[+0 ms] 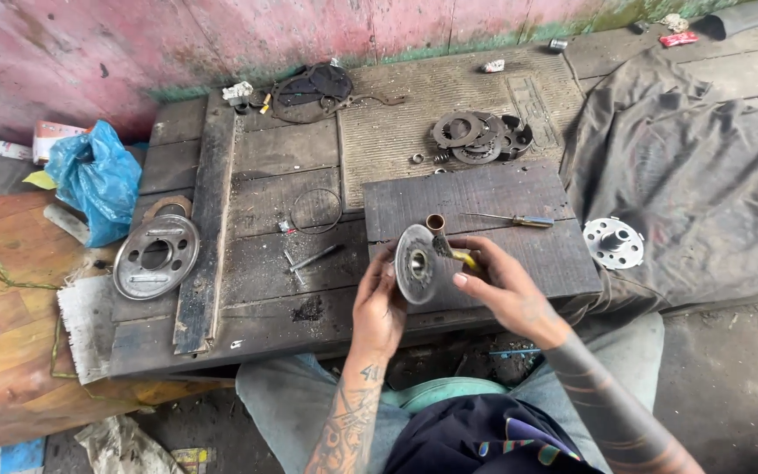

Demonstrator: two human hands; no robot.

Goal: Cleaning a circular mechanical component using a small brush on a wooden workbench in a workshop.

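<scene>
My left hand (378,307) grips the edge of a round grey metal disc (415,263) with a centre hole, held upright above the dark wooden board (519,254). My right hand (495,285) is closed on a yellow-handled tool (465,260) whose tip meets the disc near a short copper-coloured tube (436,223) at the disc's top. Both hands hover over the front edge of the board.
A screwdriver (513,219) lies on the board. A flanged metal hub (613,242) rests on grey cloth at right. A large pulley plate (156,255) lies left, near a blue plastic bag (96,180). Clutch plates (480,137) and gaskets (313,89) sit farther back.
</scene>
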